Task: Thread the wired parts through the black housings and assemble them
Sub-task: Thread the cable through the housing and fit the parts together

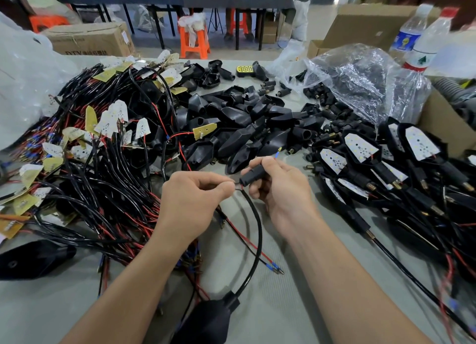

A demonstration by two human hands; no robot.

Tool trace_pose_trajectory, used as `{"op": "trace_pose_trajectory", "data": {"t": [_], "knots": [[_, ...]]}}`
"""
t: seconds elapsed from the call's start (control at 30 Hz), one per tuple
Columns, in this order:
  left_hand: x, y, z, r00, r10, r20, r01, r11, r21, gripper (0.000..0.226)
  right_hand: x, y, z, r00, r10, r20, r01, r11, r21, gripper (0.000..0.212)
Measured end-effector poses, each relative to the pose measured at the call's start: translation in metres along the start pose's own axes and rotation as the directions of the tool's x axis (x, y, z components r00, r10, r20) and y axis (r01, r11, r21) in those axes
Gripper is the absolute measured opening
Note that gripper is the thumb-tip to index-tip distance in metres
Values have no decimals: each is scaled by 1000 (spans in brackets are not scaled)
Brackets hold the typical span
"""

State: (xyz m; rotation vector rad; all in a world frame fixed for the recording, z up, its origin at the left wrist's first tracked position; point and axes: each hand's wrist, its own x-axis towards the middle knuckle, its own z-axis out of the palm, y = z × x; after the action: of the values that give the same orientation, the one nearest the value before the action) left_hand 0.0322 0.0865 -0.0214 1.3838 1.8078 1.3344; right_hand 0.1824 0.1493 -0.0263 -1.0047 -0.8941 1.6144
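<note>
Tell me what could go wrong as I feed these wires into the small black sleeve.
The thin wires pinched by the left hand could kink at the mouth of the sleeve held in the right hand. The black cable loops down beside the tangled wire pile, so a pull might snag it there.

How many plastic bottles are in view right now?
2. The blue-label bottle stands far right at the rear; the red-cap bottle is beside it, nearer the camera. Others may hide behind the clear bag.
</note>
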Motion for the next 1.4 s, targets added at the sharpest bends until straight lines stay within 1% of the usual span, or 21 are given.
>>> {"op": "trace_pose_trajectory", "data": {"t": [0.1,0.17,0.27,0.37,0.43,0.53,0.6,0.67,0.73,0.8,0.9,1.0,1.1,1.17,1.27,1.3,1.4], "knots": [[-3,-2,3,1000,22,12,-22,1000,-19,25,-4,1,4,1000,3,17,-2,999,-52,28],[-3,-1,4,999,28,-15,-29,997,-66,23,-4,0,4,1000,-22,3,22,998,-64,28],[-1,2,1,1000,16,-15,-18,984,-176,20,-3,-1,2,999,-39,-28,38,999,-35,29],[2,3,-1,1000,-23,10,25,958,-286,25,-2,0,2,998,-45,-41,45,999,-15,30],[1,3,0,1000,-24,-15,19,962,-272,26,-3,2,3,998,-44,-34,43,998,-34,29],[-5,3,4,998,28,-59,-38,984,-172,29,-5,6,7,1000,-11,2,11,999,-39,27],[-7,2,5,996,52,-70,-60,991,-119,30,-5,6,8,1000,24,20,-24,1000,-20,22],[-6,1,3,994,71,-83,-78,993,-86,26,-4,5,8,999,41,29,-41,999,19,19],[-2,1,1,995,56,-81,-64,993,-97,21,-2,2,5,999,33,22,-34,999,38,20],[2,1,-2,998,6,-56,-13,991,-133,18,-1,-1,3,1000,24,12,-24,999,42,23],[4,0,-3,1000,-20,-6,19,995,-97,19,-2,-2,1,999,33,11,-34,998,45,23],[2,1,-2,999,37,23,-36,998,-42,21,-3,0,4,999,43,4,-43,999,27,28],[-4,2,1,991,127,-35,-126,992,12,20,-5,2,6,999,43,20,-44,999,12,28],[-5,1,1,992,108,-64,-111,993,-33,22,-6,0,6,999,40,37,-41,999,16,25],[1,0,0,999,7,32,0,977,-214,29,-6,-4,5,1000,11,13,-12,1000,28,21],[2,0,-1,998,-8,56,22,967,-255,32,-6,-4,4,1000,0,-1,0,1000,24,20],[2,1,1,997,13,81,8,967,-254,37,-8,-3,7,999,-36,-12,36,999,-10,18]]}}
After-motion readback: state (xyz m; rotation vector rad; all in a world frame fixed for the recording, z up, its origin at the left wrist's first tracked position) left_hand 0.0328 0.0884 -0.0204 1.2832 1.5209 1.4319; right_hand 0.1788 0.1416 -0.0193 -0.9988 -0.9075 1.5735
